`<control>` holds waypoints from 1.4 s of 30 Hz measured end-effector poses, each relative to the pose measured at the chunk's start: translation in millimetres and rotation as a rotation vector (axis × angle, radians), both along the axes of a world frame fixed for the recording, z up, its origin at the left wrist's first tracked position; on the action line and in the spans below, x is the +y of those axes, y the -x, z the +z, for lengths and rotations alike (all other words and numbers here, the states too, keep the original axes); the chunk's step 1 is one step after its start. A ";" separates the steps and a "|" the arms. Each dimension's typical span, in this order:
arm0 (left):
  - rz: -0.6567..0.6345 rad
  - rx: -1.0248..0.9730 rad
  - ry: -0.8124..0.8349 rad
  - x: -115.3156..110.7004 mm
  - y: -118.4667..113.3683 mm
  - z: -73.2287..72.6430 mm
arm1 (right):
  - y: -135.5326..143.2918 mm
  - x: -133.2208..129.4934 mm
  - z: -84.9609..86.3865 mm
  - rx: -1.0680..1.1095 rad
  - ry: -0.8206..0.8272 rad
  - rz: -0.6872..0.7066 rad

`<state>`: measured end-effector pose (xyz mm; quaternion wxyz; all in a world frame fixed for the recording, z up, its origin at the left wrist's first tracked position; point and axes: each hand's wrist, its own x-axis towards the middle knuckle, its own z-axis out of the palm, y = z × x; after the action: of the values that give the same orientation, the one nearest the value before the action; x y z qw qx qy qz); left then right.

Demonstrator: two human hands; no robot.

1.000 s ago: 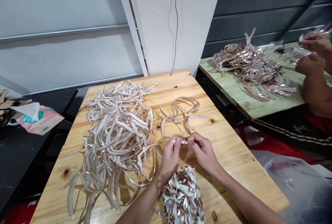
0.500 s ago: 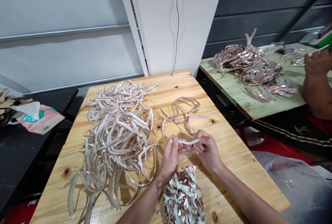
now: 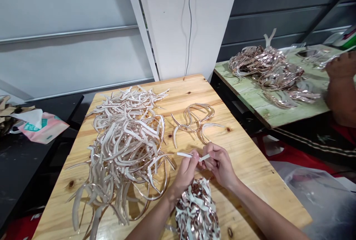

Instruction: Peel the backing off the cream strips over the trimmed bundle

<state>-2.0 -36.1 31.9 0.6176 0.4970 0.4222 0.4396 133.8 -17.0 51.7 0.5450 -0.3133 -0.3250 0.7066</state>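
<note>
Between my two hands is a thin white strip (image 3: 184,155) over the wooden table. My left hand (image 3: 187,169) pinches it, and its free end sticks out to the left. My right hand (image 3: 219,161) is closed on the strip's other part, close against the left fingertips. Right below my hands lies a dense bundle of shiny rose-gold and white curled strips (image 3: 197,210). To the left spreads a big tangled pile of white and rose-gold strips (image 3: 130,140). A few looped strips (image 3: 198,117) rest beyond my hands.
A pink tissue pack (image 3: 44,127) sits on a dark table at the left. On a green table (image 3: 250,95) to the right is another heap of shiny strips (image 3: 267,66). Another person's hand (image 3: 342,66) shows at the right edge, beside clear plastic (image 3: 306,188) lower down.
My left hand has slid along the strip toward my right hand, so more of the strip's end now juts out to the left. The other person's hand has shifted slightly.
</note>
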 end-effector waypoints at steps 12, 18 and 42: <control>0.059 -0.348 0.242 1.3 -8.8 -14.9 | -8.8 10.2 12.6 0.323 0.218 -0.044; 0.036 -0.421 0.389 2.0 -9.6 -10.6 | -17.5 14.3 12.1 0.489 0.286 -0.082; 0.325 -0.366 -0.127 0.2 -7.7 -14.8 | -14.0 4.1 3.1 -0.942 -0.344 -0.037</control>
<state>5.7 -35.8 17.1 0.5724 0.3725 0.3493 0.6416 147.9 -12.9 54.8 0.3955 -0.5095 -0.6419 0.4147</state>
